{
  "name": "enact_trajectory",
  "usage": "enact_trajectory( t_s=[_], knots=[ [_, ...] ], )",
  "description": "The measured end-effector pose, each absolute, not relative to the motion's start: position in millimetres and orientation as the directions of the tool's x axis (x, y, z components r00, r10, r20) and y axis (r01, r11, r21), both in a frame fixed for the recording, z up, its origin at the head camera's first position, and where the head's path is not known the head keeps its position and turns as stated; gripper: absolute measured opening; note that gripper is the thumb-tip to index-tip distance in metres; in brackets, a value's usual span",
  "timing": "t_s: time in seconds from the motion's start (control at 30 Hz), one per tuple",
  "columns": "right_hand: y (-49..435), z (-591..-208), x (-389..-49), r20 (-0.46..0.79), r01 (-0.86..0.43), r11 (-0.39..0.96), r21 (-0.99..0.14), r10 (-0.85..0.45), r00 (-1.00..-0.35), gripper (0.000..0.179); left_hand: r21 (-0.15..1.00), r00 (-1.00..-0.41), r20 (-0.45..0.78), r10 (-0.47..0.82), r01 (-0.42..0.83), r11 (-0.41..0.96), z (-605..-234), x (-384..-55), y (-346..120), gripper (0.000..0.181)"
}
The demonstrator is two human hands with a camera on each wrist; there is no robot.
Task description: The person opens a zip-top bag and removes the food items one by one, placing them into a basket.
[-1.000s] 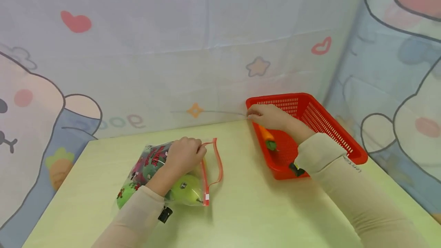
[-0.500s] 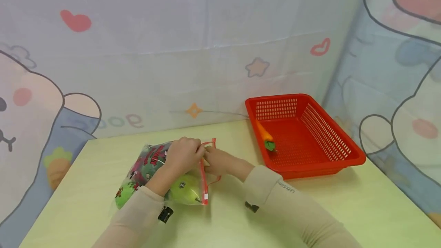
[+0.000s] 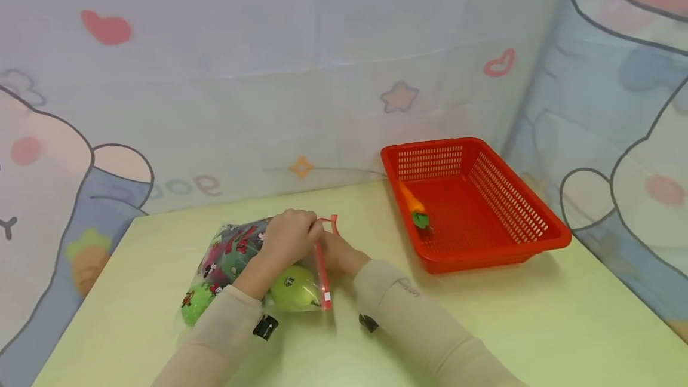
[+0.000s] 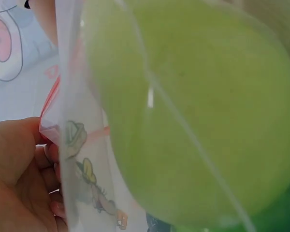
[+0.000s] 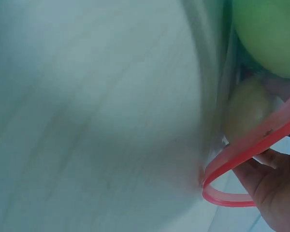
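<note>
A clear zip bag (image 3: 231, 249) with a red zipper edge and printed cartoon figures lies on the table, bulging with its contents. Inside are a yellow-green pear (image 3: 294, 289), a bright green round thing (image 3: 196, 303) and darker things blurred by the print. My left hand (image 3: 290, 235) lies over the bag and pinches its edge by the mouth, as the left wrist view confirms. At that mouth, my right hand (image 3: 337, 251) reaches in. The right wrist view puts its fingers beside a yellowish-tan rounded thing (image 5: 249, 108); whether they grip it is hidden by the film.
A red plastic basket (image 3: 537, 205) stands at the right rear of the table. An orange carrot (image 3: 411, 199) with a green top lies along its left wall. Behind the pale yellow table (image 3: 365, 345) hangs a printed cloth (image 3: 231, 34).
My right hand has left the basket and moved left to the bag's mouth, then deeper in. The carrot remains in the basket. My left hand keeps its hold on the bag.
</note>
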State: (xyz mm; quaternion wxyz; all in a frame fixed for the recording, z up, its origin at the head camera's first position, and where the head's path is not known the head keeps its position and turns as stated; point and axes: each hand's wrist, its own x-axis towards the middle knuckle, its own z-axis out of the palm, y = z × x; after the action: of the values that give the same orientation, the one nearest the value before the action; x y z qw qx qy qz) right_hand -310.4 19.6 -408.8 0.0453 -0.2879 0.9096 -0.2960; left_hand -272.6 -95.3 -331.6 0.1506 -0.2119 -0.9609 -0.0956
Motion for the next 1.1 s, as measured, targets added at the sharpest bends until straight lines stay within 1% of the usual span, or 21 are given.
enact_trajectory(
  t_s=[0.07, 0.2, 0.27, 0.33, 0.4, 0.43, 0.47, 0.53, 0.57, 0.63, 0.73, 0.8, 0.83, 0.9, 0.97, 1.03, 1.1],
  knots=[
    [18, -407, -312, 0.094, -0.517, 0.665, -0.54, -0.562, -0.822, 0.041, 0.127, -0.873, 0.323, 0.365, 0.422, 0.898, -329, -273, -98, 0.032],
    [16, -405, -315, 0.114, -0.568, 0.674, -0.472, -0.593, -0.797, 0.045, 0.124, -0.871, 0.332, 0.363, 0.422, 0.898, -327, -274, -101, 0.032],
    [18, -404, -317, 0.109, -0.598, 0.664, -0.448, -0.624, -0.774, 0.039, 0.128, -0.869, 0.331, 0.369, 0.428, 0.895, -327, -274, -102, 0.032],
    [20, -402, -318, 0.073, -0.608, 0.633, -0.478, -0.662, -0.746, 0.026, 0.129, -0.868, 0.327, 0.373, 0.432, 0.892, -327, -274, -104, 0.033],
    [24, -397, -318, 0.005, -0.577, 0.596, -0.558, -0.693, -0.721, 0.014, 0.13, -0.865, 0.33, 0.378, 0.438, 0.889, -326, -275, -106, 0.035],
    [27, -394, -318, -0.026, -0.555, 0.582, -0.594, -0.703, -0.71, 0.013, 0.129, -0.861, 0.337, 0.381, 0.443, 0.887, -326, -276, -106, 0.035],
    [30, -389, -317, -0.055, -0.522, 0.574, -0.63, -0.704, -0.708, 0.019, 0.123, -0.856, 0.347, 0.384, 0.447, 0.886, -325, -277, -107, 0.036],
    [36, -379, -315, -0.088, -0.494, 0.572, -0.654, -0.707, -0.702, 0.037, 0.111, -0.847, 0.366, 0.386, 0.451, 0.885, -323, -280, -109, 0.036],
    [40, -373, -313, -0.093, -0.497, 0.576, -0.648, -0.708, -0.7, 0.046, 0.107, -0.846, 0.371, 0.384, 0.45, 0.887, -322, -281, -110, 0.036],
    [45, -362, -308, -0.073, -0.556, 0.587, -0.589, -0.724, -0.686, 0.058, 0.105, -0.849, 0.368, 0.38, 0.444, 0.89, -320, -281, -111, 0.037],
    [56, -343, -295, -0.072, -0.631, 0.596, -0.497, -0.752, -0.655, 0.06, 0.122, -0.861, 0.351, 0.368, 0.432, 0.894, -318, -280, -114, 0.037],
    [68, -327, -285, -0.1, -0.659, 0.584, -0.475, -0.779, -0.619, 0.059, 0.128, -0.865, 0.344, 0.366, 0.429, 0.894, -319, -277, -116, 0.037],
    [75, -317, -280, -0.128, -0.653, 0.588, -0.477, -0.782, -0.61, 0.059, 0.13, -0.865, 0.344, 0.364, 0.428, 0.894, -320, -276, -117, 0.038],
    [92, -294, -274, -0.192, -0.613, 0.62, -0.49, -0.763, -0.618, 0.058, 0.135, -0.864, 0.35, 0.361, 0.428, 0.894, -322, -273, -119, 0.038],
    [111, -271, -275, -0.242, -0.556, 0.659, -0.507, -0.728, -0.642, 0.058, 0.138, -0.861, 0.359, 0.36, 0.43, 0.892, -323, -270, -121, 0.039],
    [130, -250, -282, -0.262, -0.489, 0.715, -0.5, -0.663, -0.701, 0.059, 0.139, -0.854, 0.374, 0.36, 0.436, 0.889, -324, -269, -122, 0.039],
    [148, -233, -294, -0.252, -0.431, 0.753, -0.497, -0.601, -0.758, 0.059, 0.133, -0.847, 0.39, 0.361, 0.44, 0.888, -324, -268, -122, 0.039]
  ],
)
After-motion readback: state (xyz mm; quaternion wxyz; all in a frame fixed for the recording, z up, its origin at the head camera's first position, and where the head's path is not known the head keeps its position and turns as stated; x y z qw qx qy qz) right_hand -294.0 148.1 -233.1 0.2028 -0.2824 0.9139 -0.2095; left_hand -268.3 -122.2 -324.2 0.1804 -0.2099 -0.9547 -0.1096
